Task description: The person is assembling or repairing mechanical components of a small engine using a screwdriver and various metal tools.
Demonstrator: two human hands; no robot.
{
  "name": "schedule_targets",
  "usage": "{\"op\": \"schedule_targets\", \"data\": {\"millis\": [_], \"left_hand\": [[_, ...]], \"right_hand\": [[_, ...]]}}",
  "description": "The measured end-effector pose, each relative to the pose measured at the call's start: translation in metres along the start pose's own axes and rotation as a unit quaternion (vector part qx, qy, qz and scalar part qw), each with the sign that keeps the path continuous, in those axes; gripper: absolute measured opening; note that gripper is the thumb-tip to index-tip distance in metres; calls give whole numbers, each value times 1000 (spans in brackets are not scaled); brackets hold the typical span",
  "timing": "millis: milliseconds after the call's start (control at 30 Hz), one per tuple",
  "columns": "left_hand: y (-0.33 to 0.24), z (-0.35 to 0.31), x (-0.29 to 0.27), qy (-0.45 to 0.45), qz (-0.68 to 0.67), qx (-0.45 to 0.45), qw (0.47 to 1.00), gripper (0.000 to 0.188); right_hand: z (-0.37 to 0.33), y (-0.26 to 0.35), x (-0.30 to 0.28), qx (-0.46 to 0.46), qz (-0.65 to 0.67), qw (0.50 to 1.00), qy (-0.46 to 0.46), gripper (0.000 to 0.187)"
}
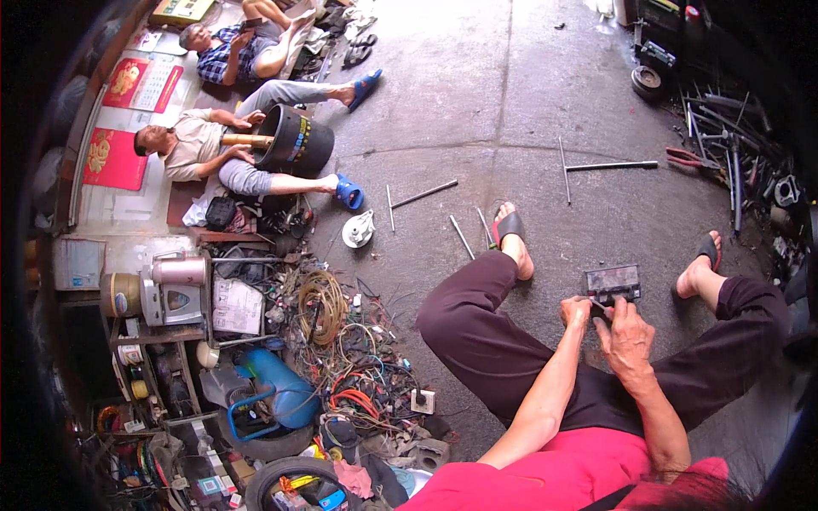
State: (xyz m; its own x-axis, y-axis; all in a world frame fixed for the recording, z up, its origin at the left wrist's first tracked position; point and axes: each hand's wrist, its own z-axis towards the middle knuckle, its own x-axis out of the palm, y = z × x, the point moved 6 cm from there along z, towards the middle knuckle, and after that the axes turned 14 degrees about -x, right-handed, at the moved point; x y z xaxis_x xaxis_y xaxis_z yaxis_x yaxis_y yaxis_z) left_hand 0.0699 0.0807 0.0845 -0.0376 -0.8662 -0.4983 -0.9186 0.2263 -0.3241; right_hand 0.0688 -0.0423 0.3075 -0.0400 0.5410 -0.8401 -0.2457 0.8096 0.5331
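Observation:
A dark, rectangular, battery-like box point(612, 278) is between my spread feet, at the far side of my hands. My left hand point(576, 312) is closed at its near left corner, fingertips pinched together. Beside it, my right hand point(628, 339) has its fingers curled at the box's near edge, with the thumb pointing toward the left hand. A thin, light piece seems to show between the two hands, too small to name. My fingers hide most of the box's near side.
T-handle wrenches point(612, 166) and a metal rod point(462, 236) lie ahead on the concrete. Red-handled pliers point(684, 158) are by a tool pile at right. Tangled wires, a hose coil point(321, 308) and a blue tank point(285, 387) crowd the left. Two people sit far left, one with a black bucket point(294, 140).

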Motion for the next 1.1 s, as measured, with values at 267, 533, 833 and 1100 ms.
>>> {"op": "schedule_targets", "data": {"millis": [267,533,833,1100], "left_hand": [[16,42,16,-16,-11,4,1000,23],[19,35,13,12,-135,33,990,20],[9,21,16,19,-50,-8,999,23],[9,19,29,48,-81,12,996,19]], "right_hand": [[-2,3,8,-33,-11,999,2,20],[0,9,10,-5,11,1000,22,25],[3,12,-2,-50,1,998,-30,13],[-10,-16,15,73,-23,990,122,24]]}}
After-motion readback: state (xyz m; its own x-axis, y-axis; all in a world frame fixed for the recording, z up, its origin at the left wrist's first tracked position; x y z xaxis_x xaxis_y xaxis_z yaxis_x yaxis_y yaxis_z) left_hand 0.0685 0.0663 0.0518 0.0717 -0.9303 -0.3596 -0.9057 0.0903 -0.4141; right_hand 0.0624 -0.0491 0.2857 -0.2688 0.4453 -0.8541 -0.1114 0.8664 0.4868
